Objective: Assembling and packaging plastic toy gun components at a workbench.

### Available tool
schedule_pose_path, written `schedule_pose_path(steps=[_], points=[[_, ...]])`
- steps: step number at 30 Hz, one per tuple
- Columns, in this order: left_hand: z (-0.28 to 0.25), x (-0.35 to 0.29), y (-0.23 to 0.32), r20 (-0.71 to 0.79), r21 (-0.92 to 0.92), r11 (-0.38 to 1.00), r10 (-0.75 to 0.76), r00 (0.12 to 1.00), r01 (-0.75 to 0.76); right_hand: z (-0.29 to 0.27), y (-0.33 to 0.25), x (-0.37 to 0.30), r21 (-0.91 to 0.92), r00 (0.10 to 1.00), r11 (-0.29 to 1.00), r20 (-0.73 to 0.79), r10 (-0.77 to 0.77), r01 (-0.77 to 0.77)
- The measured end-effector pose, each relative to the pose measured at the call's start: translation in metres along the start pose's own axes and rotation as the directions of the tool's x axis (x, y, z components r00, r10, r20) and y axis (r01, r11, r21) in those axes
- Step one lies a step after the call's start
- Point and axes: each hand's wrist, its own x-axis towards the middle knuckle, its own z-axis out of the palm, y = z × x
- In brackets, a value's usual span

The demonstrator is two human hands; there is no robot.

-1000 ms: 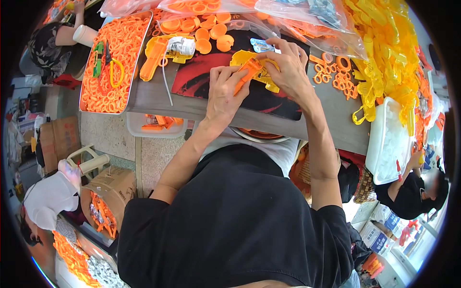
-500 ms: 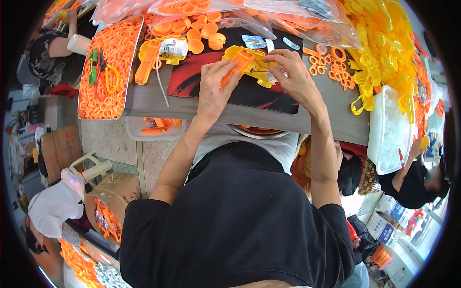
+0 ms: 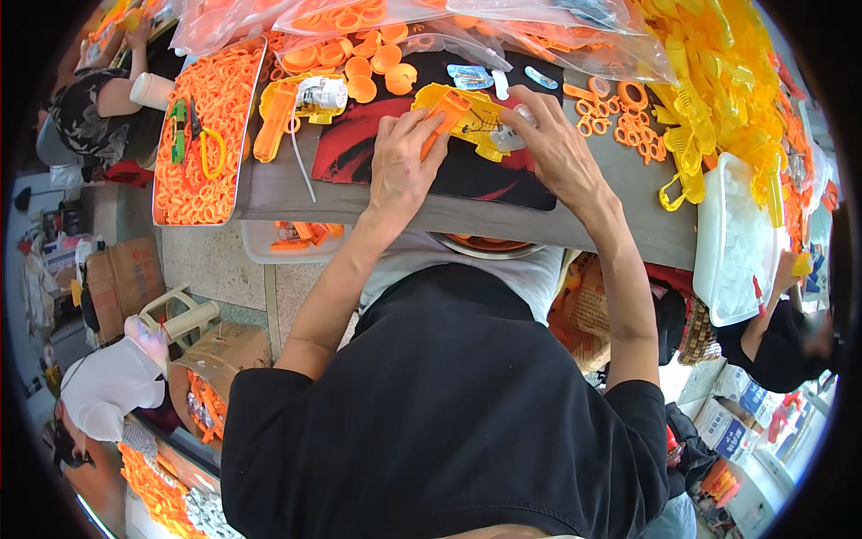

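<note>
My left hand (image 3: pixel 404 171) is closed around the orange grip-shaped part (image 3: pixel 452 110) of a yellow plastic toy shell half (image 3: pixel 480 126), over the dark mat. Thin dark wires show inside the shell. At the shell's right end, my right hand (image 3: pixel 567 162) has its fingers around a clear, whitish round plastic part (image 3: pixel 508 136); the fingertips partly cover it. To the left lies a similar yellow shell (image 3: pixel 325 115) with an orange grip (image 3: pixel 275 126) and a clear-and-white cylinder (image 3: pixel 321 92). A thin white tube (image 3: pixel 303 166) hangs down from beside it.
An orange-ring tray (image 3: pixel 202 193) at left holds cutters (image 3: pixel 211 148). Orange cups (image 3: pixel 386 59) and plastic bags (image 3: pixel 575 54) lie behind; orange rings (image 3: pixel 633 135), yellow parts (image 3: pixel 709 90) and a white bin (image 3: pixel 732 251) are at right. Co-workers sit on both sides.
My right hand has moved from above the wires down to the shell's right end, onto the clear round part. My left hand keeps its hold on the orange grip.
</note>
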Motion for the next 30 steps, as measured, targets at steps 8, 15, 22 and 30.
schedule_pose_path(steps=[8, 15, 22, 30], points=[[0.004, -0.013, 0.008, -0.071, 0.064, 0.994, -0.080, 0.994, 0.085, -0.011, -0.011, 0.008, 0.667, 0.890, 0.635, 0.097, 0.445, -0.390], [-0.015, 0.045, 0.036, 0.133, 0.056, 0.956, 0.278, 0.951, -0.287, 0.009, -0.007, 0.006, 0.716, 0.757, 0.476, 0.112, 0.644, -0.511], [-0.006, 0.064, 0.009, 0.227, -0.290, 0.935, 0.275, 0.934, -0.205, -0.002, -0.012, -0.017, 0.554, 0.854, 0.735, -0.080, 0.515, -0.391], [0.003, 0.049, -0.020, 0.283, -0.340, 0.931, 0.240, 0.929, -0.136, 0.020, 0.014, -0.028, 0.153, 0.944, 0.968, -0.235, 0.232, -0.200]])
